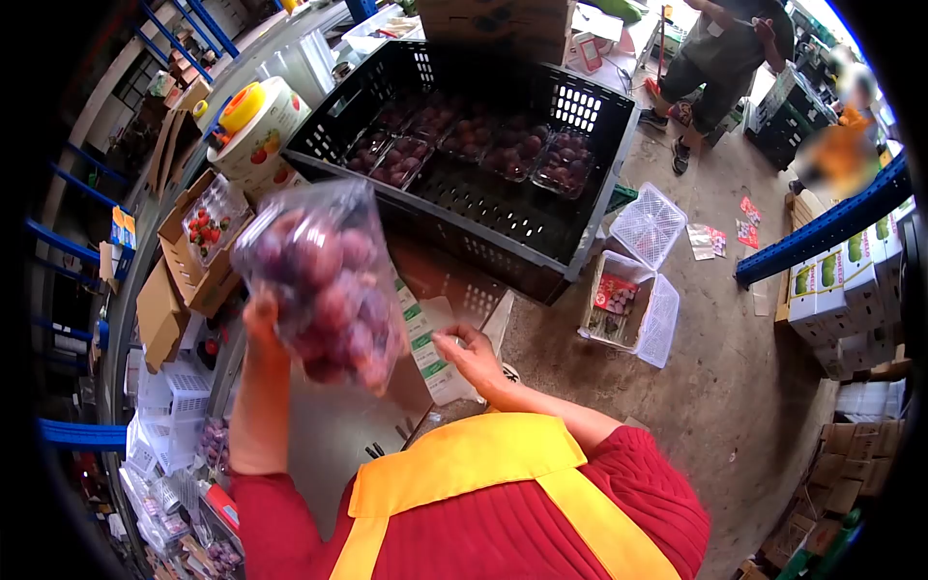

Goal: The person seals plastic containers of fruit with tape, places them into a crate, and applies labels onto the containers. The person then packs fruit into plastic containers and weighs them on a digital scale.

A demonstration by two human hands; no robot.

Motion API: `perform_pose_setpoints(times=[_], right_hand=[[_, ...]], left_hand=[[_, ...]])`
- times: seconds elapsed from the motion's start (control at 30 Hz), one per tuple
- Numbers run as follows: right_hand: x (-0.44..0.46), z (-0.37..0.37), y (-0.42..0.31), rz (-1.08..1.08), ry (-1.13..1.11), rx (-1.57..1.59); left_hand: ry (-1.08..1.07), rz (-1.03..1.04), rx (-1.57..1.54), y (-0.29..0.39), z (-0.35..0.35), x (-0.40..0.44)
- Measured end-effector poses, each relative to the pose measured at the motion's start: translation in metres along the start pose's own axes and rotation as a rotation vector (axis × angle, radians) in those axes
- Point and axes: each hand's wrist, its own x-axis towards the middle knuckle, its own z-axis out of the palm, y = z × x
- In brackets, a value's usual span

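Observation:
My left hand point(264, 317) holds up a clear plastic pack of dark red grapes point(333, 280), its fingers wrapped round the left side and partly hidden by the pack. To the right, my right hand point(471, 356) has its fingers curled together beside a sheet of green and white labels point(425, 348); whether it pinches a label is too small to tell. Beyond both hands stands a large black crate point(464, 232), holding several similar clear packs of dark fruit point(512, 150) along its back and left part.
A roll printed with fruit point(261, 130) and a cardboard box with a strawberry pack point(205, 227) are at the left. White baskets point(619, 300) lie on the floor at the right. Another person point(725, 58) stands at the back right, near a blue post point(831, 217).

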Motion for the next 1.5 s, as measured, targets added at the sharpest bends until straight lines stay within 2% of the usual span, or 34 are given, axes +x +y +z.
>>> perform_pose_setpoints(times=[0.03,0.1,0.17,0.2,0.23,0.3,0.37,0.43,0.5,0.57,0.63,0.67,0.7,0.77,0.83,0.87,0.93,0.97,1.0,1.07,1.13,1.17,1.23,1.27,1.3,1.37,1.4,1.43,1.47,1.5], right_hand=[[-0.002,-0.01,0.001,0.047,-0.025,0.013],[-0.002,-0.021,0.005,-0.056,-0.057,-0.091],[0.002,-0.033,0.007,-0.119,-0.056,-0.211],[0.001,-0.039,-0.003,-0.066,-0.077,-0.217],[0.0,-0.045,-0.013,-0.012,-0.102,-0.226],[0.002,-0.053,-0.012,-0.034,-0.11,-0.214],[0.005,-0.061,-0.006,-0.051,-0.11,-0.196],[0.008,-0.068,-0.001,-0.055,-0.104,-0.177],[0.008,-0.071,0.003,-0.059,-0.088,-0.144],[0.013,-0.072,0.012,-0.076,-0.071,-0.117],[0.015,-0.074,0.018,-0.055,-0.088,-0.124],[0.015,-0.074,0.02,-0.043,-0.093,-0.127],[0.015,-0.075,0.016,-0.017,-0.104,-0.151],[0.01,-0.077,0.003,0.039,-0.124,-0.203],[0.009,-0.075,0.003,0.004,-0.13,-0.262],[0.009,-0.073,0.001,0.019,-0.141,-0.271],[0.007,-0.065,0.008,0.019,-0.177,-0.251],[0.007,-0.06,0.008,0.041,-0.199,-0.23],[0.011,-0.055,0.009,0.067,-0.248,-0.208],[0.015,-0.034,0.01,0.12,-0.359,-0.145],[0.017,-0.009,0.006,0.182,-0.434,-0.096],[0.016,0.006,0.003,0.237,-0.46,-0.106],[0.014,0.03,0.008,0.244,-0.529,-0.113],[0.008,0.045,0.007,0.247,-0.534,-0.143],[0.007,0.049,0.013,0.281,-0.549,-0.162],[0.0,0.062,0.032,0.343,-0.555,-0.196],[-0.005,0.069,0.039,0.325,-0.579,-0.217],[-0.012,0.077,0.046,0.344,-0.59,-0.249],[-0.02,0.084,0.053,0.361,-0.595,-0.28],[-0.026,0.089,0.06,0.374,-0.596,-0.31]], left_hand=[[0.006,-0.034,0.18,-0.001,-0.002,0.046],[0.015,-0.099,0.545,-0.007,-0.007,0.137],[-0.153,-0.159,0.86,-0.044,-0.001,0.219],[-0.147,-0.258,1.088,-0.071,-0.004,0.246],[-0.133,-0.358,1.316,-0.098,-0.008,0.261],[-0.198,-0.496,1.859,-0.141,0.001,0.269],[-0.341,-0.59,1.986,-0.186,-0.024,0.261],[-0.425,-0.543,2.194,-0.229,-0.057,0.246],[-0.585,-0.598,2.361,-0.23,-0.046,0.231],[-0.649,-0.435,2.378,-0.239,-0.059,0.227],[-0.54,-0.632,2.153,-0.261,-0.069,0.228],[-0.583,-0.653,2.149,-0.272,-0.072,0.225],[-0.561,-0.547,2.195,-0.298,-0.097,0.221],[-0.645,-0.644,2.136,-0.267,-0.078,0.232],[-0.653,-0.689,2.141,-0.286,-0.09,0.239],[-0.564,-0.729,2.057,-0.279,-0.082,0.242],[-0.561,-0.57,1.988,-0.254,-0.078,0.253],[-0.441,-0.433,1.788,-0.229,-0.069,0.251],[-0.362,-0.196,1.576,-0.208,-0.06,0.246],[-0.116,0.365,1.253,-0.144,-0.031,0.207],[0.153,0.257,1.13,-0.077,-0.023,0.129],[0.276,0.349,1.308,-0.067,-0.043,0.085],[0.435,0.3,1.59,-0.046,-0.098,-0.021],[0.489,0.09,1.763,-0.031,-0.122,-0.084],[0.538,-0.212,1.824,-0.024,-0.149,-0.147],[0.746,-0.579,1.814,0.01,-0.183,-0.268],[0.932,-0.691,1.856,0.025,-0.197,-0.322],[1.108,-0.661,1.9,0.029,-0.231,-0.39],[1.262,-0.788,1.819,0.055,-0.235,-0.428],[1.344,-0.849,1.784,0.062,-0.269,-0.492]])
